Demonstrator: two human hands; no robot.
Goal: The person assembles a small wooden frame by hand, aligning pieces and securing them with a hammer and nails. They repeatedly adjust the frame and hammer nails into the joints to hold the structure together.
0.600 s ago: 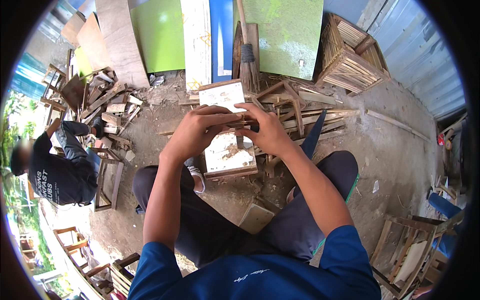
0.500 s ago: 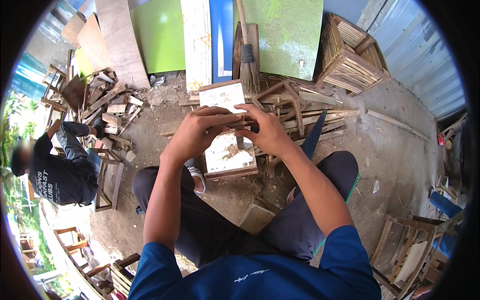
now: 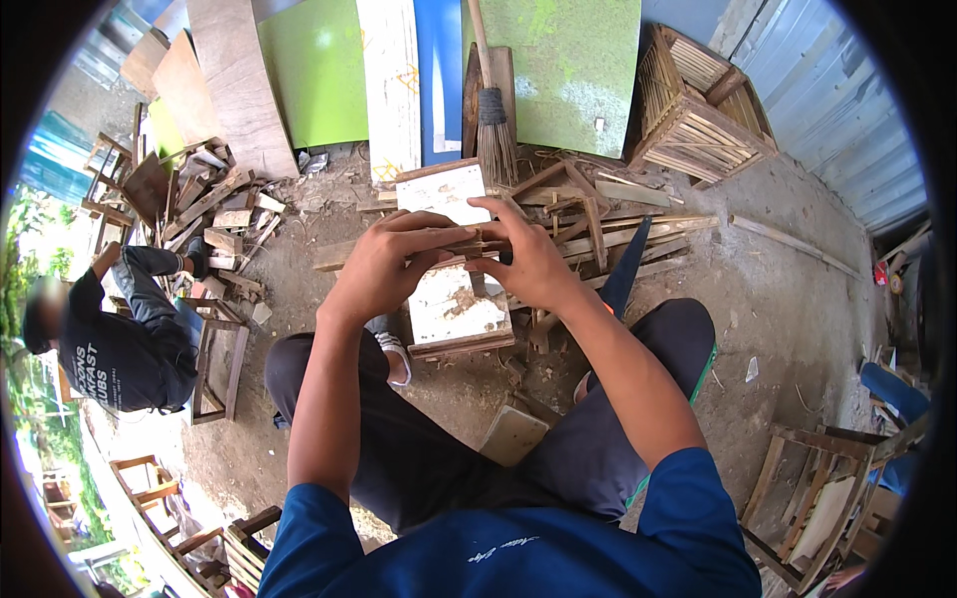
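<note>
My left hand (image 3: 394, 261) is curled round a brown piece of wood (image 3: 467, 242), its fingers over the top and its thumb below. My right hand (image 3: 525, 257) pinches the same wood near its end, index finger raised a little. Both hands are above a low stand with a worn white top (image 3: 449, 311) and brown wooden edges, between my knees. A wooden length (image 3: 334, 256) sticks out to the left behind my left wrist; my hand hides whether it joins the held wood. A handsaw (image 3: 628, 267) with a dark blade leans by my right knee.
Scrap wood (image 3: 648, 239) lies beyond the saw, and a larger pile (image 3: 214, 209) is at far left. A broom (image 3: 491, 120) leans against upright panels. A slatted wooden chair (image 3: 698, 120) lies at far right. Another person (image 3: 125, 339) sits at left.
The wooden length behind my left wrist has shifted slightly left. My right index finger has lifted a little. Both hands otherwise keep their hold on the wood.
</note>
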